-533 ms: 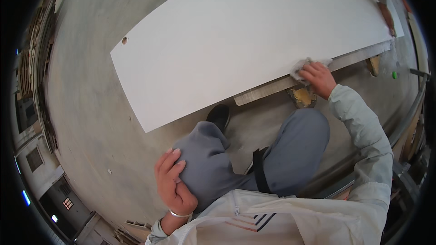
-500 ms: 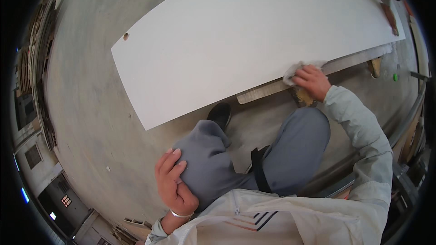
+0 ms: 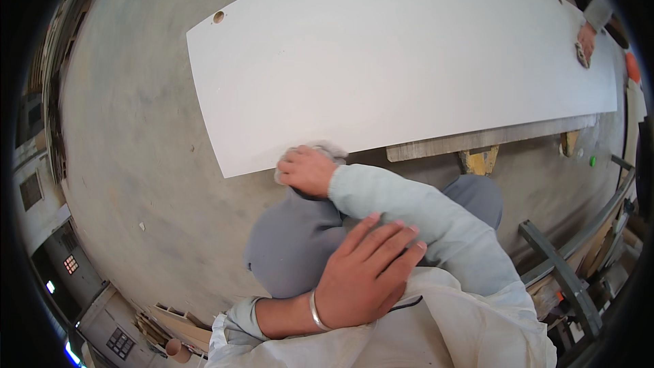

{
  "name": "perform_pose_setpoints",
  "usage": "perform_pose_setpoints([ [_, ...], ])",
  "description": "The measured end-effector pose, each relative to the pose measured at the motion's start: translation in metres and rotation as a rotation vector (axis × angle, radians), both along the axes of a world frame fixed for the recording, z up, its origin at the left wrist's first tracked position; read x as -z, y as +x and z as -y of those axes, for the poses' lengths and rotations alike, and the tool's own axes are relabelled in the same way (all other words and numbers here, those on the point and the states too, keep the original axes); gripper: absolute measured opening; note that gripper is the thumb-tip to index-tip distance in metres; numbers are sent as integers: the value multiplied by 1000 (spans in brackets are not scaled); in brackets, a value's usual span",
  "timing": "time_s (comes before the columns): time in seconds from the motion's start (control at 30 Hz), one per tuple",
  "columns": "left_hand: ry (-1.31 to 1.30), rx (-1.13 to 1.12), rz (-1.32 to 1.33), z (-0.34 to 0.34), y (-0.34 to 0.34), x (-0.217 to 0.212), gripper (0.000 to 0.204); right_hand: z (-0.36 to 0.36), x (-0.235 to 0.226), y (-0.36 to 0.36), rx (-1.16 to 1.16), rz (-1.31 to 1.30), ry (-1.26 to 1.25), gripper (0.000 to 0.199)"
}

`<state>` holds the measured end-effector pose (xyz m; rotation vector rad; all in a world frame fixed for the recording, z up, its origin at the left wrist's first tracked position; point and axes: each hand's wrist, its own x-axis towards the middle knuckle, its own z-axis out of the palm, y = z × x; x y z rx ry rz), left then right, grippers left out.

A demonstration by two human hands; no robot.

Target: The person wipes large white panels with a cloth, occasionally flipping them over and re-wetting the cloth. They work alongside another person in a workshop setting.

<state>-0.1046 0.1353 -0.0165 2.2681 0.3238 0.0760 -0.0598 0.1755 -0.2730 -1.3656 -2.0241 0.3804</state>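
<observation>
A large white panel [image 3: 409,54] lies flat in front of me, with round holes near its far edge. My right hand [image 3: 310,169] is closed on a greyish-white rag [image 3: 325,148] at the panel's near edge, close to its left corner. Part of the rag shows beyond the fingers, slightly smeared by motion. Over my lap, my left hand [image 3: 371,266] has its fingers stretched out and holds nothing. Its fingertips overlap my right sleeve; whether they touch it I cannot tell. A bracelet rings the left wrist.
At the panel's right end another person's hand [image 3: 587,35] presses a crumpled cloth [image 3: 582,56] on the surface. A grey board [image 3: 490,138] and a yellowish block [image 3: 479,161] sit under the panel. Metal bars [image 3: 565,276] stand at lower right.
My right hand has moved left along the near edge with the rag. My left hand has left my knee and moved right. The view has shifted, and the other person's hand has moved.
</observation>
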Motion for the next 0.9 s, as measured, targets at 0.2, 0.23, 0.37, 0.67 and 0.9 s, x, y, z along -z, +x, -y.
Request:
perform_pose_setpoints([
  [0.2, 117, 202, -132, 8, -42, 22, 55, 127, -43, 192, -14, 341, -263, 19],
  [0.23, 75, 198, -108, 6, -42, 21, 54, 136, -46, 202, 1, 358, -316, 17],
  [0.37, -41, 175, 9, 6, -49, 19, 56, 85, -40, 144, -91, 297, -304, 14],
  [0.67, -227, 80, 69, 3, -59, 21, 33, -123, -2, -116, -321, 52, -157, 9],
  [0.9, -276, -87, 165, 26, -69, 47, 28, -255, -15, -100, 52, -51, -30, 19],
])
